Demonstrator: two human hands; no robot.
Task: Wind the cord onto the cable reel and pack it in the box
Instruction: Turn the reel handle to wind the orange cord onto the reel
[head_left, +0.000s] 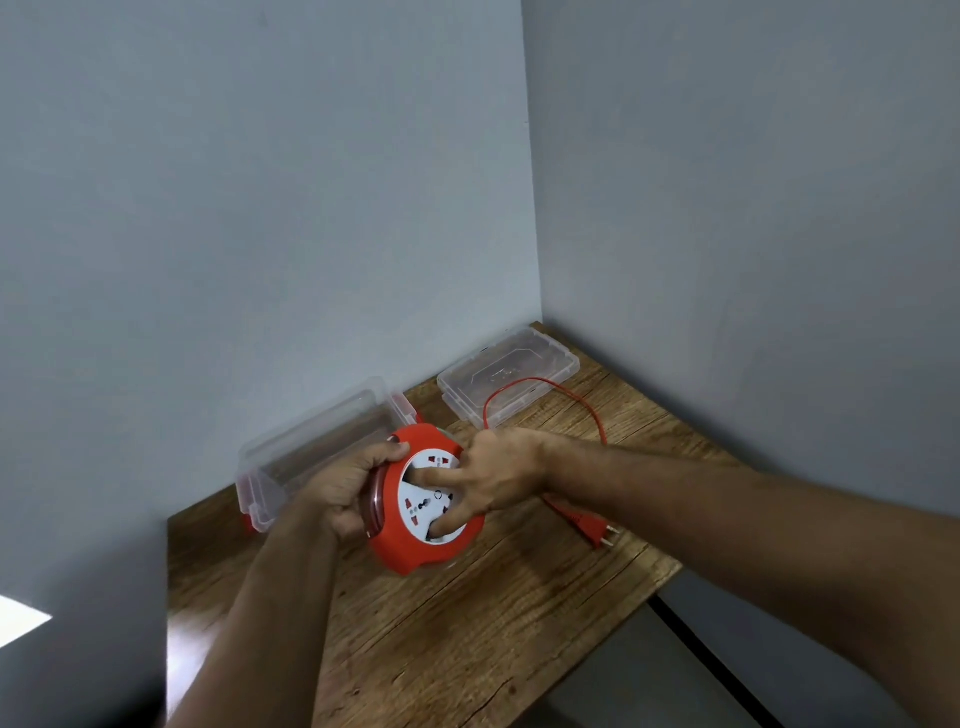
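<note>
A red cable reel (400, 543) with a white socket face is held above the wooden table (467, 623). My left hand (345, 486) grips its left rim. My right hand (491, 475) lies on the white face with fingers pushed into its recesses. A thin red cord (524, 384) loops from behind my right hand over the table and ends in a red plug (589, 525) lying on the table to the right. The clear plastic box (322, 447) with red latches stands open behind the reel against the wall.
The clear box lid (511, 371) lies flat at the table's far corner, partly under the cord loop. Grey walls close the table at the back and right. The table's front-right edge drops off near the plug.
</note>
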